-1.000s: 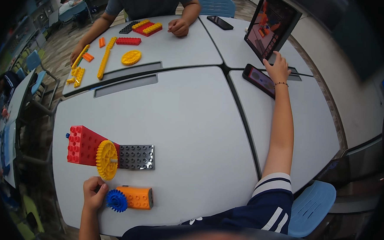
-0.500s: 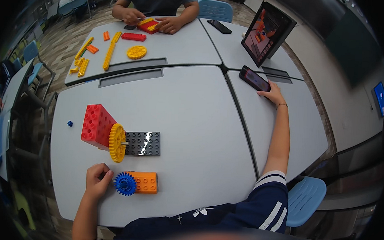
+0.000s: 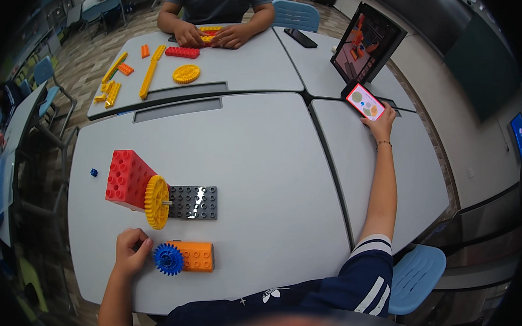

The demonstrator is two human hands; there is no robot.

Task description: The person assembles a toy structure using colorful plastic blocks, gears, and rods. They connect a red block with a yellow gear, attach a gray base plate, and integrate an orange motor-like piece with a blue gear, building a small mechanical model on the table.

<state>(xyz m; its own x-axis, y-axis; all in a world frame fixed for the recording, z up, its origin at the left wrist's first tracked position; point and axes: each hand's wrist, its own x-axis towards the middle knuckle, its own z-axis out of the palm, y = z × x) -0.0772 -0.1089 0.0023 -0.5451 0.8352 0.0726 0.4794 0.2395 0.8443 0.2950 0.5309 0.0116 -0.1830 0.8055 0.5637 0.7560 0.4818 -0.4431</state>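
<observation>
My right hand (image 3: 381, 125) grips a smartphone (image 3: 365, 102) by its near end, with the arm stretched out over the right table. The phone is tipped up and its screen is lit, showing coloured shapes. My left hand (image 3: 132, 252) rests on the table with curled fingers and nothing visible in them. Close to its thumb is a blue gear (image 3: 168, 259) on an orange brick (image 3: 197, 256). Farther off stands a red brick block (image 3: 129, 180) with a large yellow gear (image 3: 157, 202) on a grey axle, beside a dark grey plate (image 3: 194, 202).
A small blue piece (image 3: 94, 172) lies at the left. Across from me a person's hands (image 3: 232, 36) hold red and yellow bricks. Yellow beams (image 3: 150, 74), a yellow gear (image 3: 186, 73) and a red brick (image 3: 182, 52) lie nearby. A tablet (image 3: 366, 44) and another phone (image 3: 300, 37) are far right.
My right hand has tilted the phone up off the table, and its screen has turned bright. The other person's hands have come closer together over the bricks. My left hand stays put.
</observation>
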